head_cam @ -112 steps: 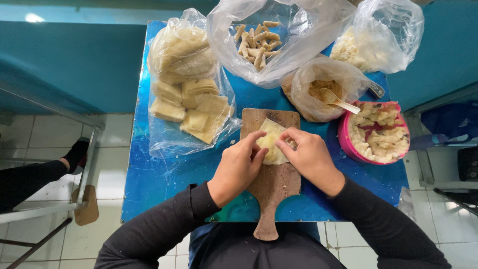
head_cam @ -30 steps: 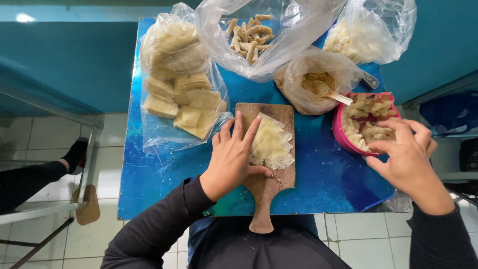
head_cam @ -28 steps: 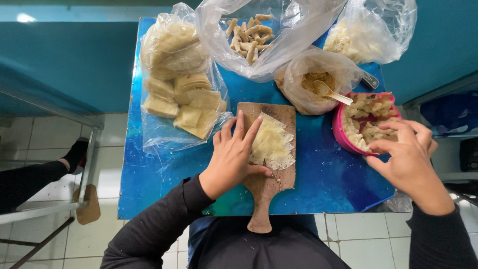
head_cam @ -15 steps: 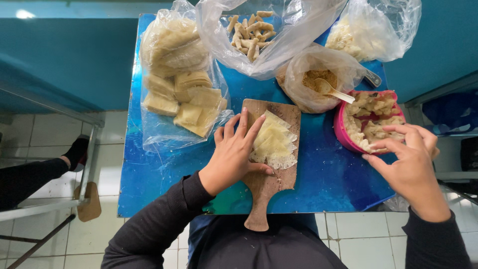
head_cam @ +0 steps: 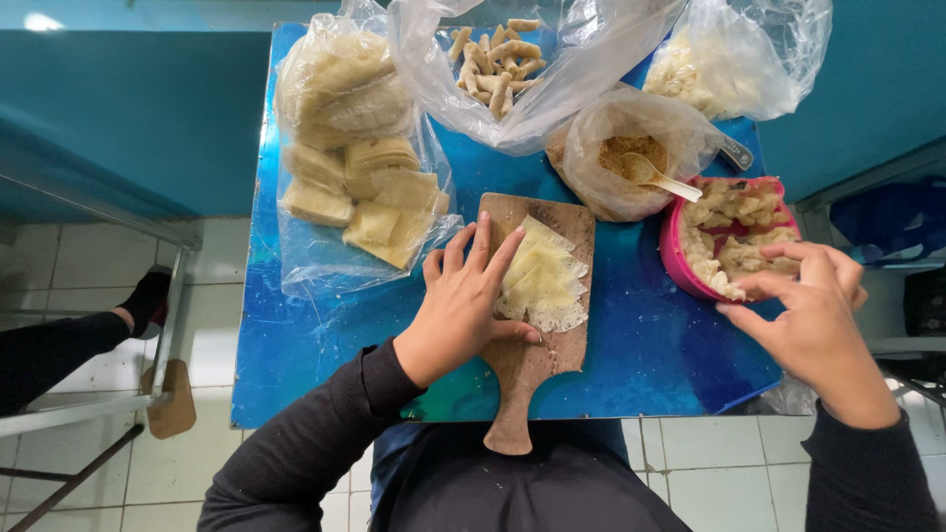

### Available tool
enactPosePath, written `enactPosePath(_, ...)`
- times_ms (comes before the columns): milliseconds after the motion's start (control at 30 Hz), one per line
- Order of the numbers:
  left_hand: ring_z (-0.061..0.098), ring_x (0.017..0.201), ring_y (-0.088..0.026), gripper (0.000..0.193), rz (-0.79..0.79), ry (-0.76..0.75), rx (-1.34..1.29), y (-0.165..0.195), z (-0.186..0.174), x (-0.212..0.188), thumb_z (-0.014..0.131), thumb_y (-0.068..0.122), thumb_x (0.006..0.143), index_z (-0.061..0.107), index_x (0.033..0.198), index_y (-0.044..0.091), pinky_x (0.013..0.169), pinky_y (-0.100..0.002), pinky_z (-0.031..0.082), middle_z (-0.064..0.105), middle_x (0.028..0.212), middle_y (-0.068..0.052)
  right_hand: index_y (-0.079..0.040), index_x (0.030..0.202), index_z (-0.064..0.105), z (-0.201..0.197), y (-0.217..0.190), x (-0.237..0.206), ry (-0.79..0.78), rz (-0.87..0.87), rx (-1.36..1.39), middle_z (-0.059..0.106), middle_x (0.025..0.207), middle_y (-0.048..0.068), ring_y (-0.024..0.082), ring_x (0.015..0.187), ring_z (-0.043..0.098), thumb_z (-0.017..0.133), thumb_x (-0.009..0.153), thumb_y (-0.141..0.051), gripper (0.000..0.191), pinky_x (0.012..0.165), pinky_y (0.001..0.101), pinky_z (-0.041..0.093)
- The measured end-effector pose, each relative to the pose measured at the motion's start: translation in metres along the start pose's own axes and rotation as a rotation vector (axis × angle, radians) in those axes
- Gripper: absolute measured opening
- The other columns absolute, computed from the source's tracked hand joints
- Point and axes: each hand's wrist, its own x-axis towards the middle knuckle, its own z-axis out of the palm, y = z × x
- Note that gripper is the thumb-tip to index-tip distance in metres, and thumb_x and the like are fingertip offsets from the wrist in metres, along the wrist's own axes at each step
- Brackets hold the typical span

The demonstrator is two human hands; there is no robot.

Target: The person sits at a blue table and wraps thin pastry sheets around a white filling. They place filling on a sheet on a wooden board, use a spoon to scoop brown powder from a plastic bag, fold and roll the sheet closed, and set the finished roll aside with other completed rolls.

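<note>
A wooden paddle board (head_cam: 537,366) lies on the small blue table (head_cam: 325,345), and a thin pale wrapper sheet (head_cam: 544,281) is spread on it. My left hand (head_cam: 463,300) rests flat on the board with spread fingers, pressing the sheet's left edge. My right hand (head_cam: 808,315) hovers at the near rim of a pink bowl (head_cam: 680,266) of pale filling, fingers pinched together over the filling; whether a piece is held is unclear.
A clear bag of stacked wrappers (head_cam: 360,187) lies at left. At the back are a bag of rolled pieces (head_cam: 498,59), a bag of pale shreds (head_cam: 729,59) and a bag of brown filling with a spoon (head_cam: 655,177). Another person's leg (head_cam: 69,340) shows at left.
My right hand left the board and reached to the pink bowl, then drew slightly back toward its near rim. The wrapper now lies unfolded under my left hand.
</note>
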Motion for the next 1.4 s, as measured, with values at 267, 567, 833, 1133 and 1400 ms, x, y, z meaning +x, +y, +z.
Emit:
enactPosePath(267, 0.032, 0.147, -0.036, 0.084, -0.018, 0.132, 0.050, 0.009, 0.008, -0.006, 0.068, 0.051, 0.091, 0.036, 0.156, 0.006, 0.109, -0.060, 0.024, 0.031, 0.163, -0.023, -0.016, 0.111, 0.068, -0.038, -0.031, 0.013, -0.026, -0.097, 0.245, 0.058, 0.140, 0.006, 0.034, 0.138, 0.041, 0.082, 0.072, -0.029, 0.043, 0.116, 0.0441, 0.034)
enactPosePath(567, 0.024, 0.156, -0.031, 0.067, -0.021, 0.190, 0.143, 0.019, 0.025, -0.013, 0.052, 0.026, 0.097, 0.037, 0.155, -0.002, 0.117, -0.059, 0.014, 0.030, 0.166, -0.022, -0.027, 0.133, 0.067, 0.013, -0.142, 0.047, -0.066, -0.497, 0.142, 0.041, 0.158, 0.014, 0.041, 0.139, 0.035, 0.063, 0.074, -0.001, 0.064, 0.112, 0.0496, 0.027)
enactPosePath(833, 0.020, 0.158, -0.031, 0.065, -0.042, 0.181, 0.273, 0.020, 0.032, -0.015, 0.048, 0.030, 0.099, 0.040, 0.155, -0.002, 0.121, -0.059, 0.007, 0.031, 0.167, -0.020, -0.025, 0.144, 0.064, 0.028, -0.141, 0.052, 0.084, -0.692, -0.474, 0.037, 0.166, 0.007, 0.032, 0.150, 0.028, 0.058, 0.086, -0.009, 0.060, 0.117, 0.0502, 0.021)
enactPosePath(1133, 0.018, 0.159, -0.032, 0.065, -0.041, 0.176, 0.266, 0.017, 0.030, -0.014, 0.045, 0.032, 0.101, 0.039, 0.156, -0.002, 0.121, -0.059, 0.004, 0.029, 0.168, -0.019, -0.041, 0.158, 0.047, 0.024, -0.129, 0.067, 0.071, -0.865, -0.438, 0.034, 0.168, 0.005, 0.033, 0.154, 0.022, 0.056, 0.090, -0.013, 0.074, 0.121, 0.0511, 0.007)
enactPosePath(1400, 0.017, 0.159, -0.032, 0.067, -0.041, 0.178, 0.249, 0.016, 0.031, -0.014, 0.045, 0.032, 0.101, 0.036, 0.157, -0.003, 0.121, -0.059, 0.002, 0.027, 0.168, -0.022, -0.038, 0.160, 0.045, 0.041, -0.128, 0.115, 0.144, -0.852, -0.621, 0.029, 0.172, 0.002, 0.033, 0.157, 0.015, 0.056, 0.095, -0.019, 0.069, 0.125, 0.0537, 0.000)
